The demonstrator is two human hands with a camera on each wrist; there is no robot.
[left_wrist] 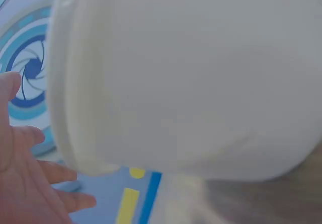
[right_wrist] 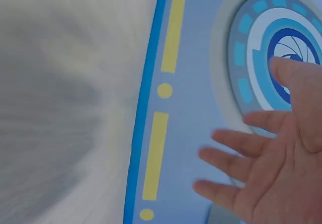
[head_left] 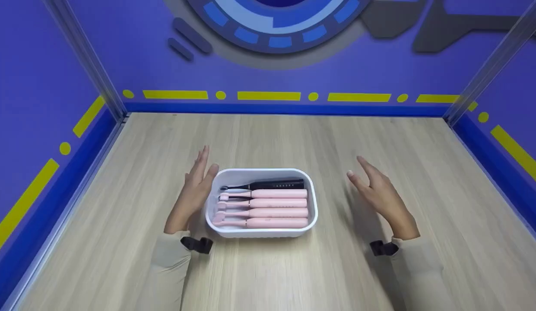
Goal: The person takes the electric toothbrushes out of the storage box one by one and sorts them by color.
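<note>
A white plastic bin [head_left: 261,233] with rounded corners stands on the table. Inside lie several pink electric toothbrushes [head_left: 278,213] side by side, heads to the left, and a black electric toothbrush [head_left: 276,185] along the far wall. Just beside the bin's left end is my left hand [head_left: 193,190], fingers extended and holding nothing; whether it touches the rim I cannot tell. In the left wrist view the bin's outer wall [left_wrist: 191,78] fills most of the picture. Well to the right of the bin, my right hand [head_left: 382,194] hovers above the table, fingers spread, holding nothing.
The wood-grain table [head_left: 276,276] is bounded by a blue back wall [head_left: 276,77] with yellow markings. Blue side panels rise at left [head_left: 30,108] and right [head_left: 518,112], joined by metal corner posts. A black camera strap [head_left: 198,245] sits on the left wrist.
</note>
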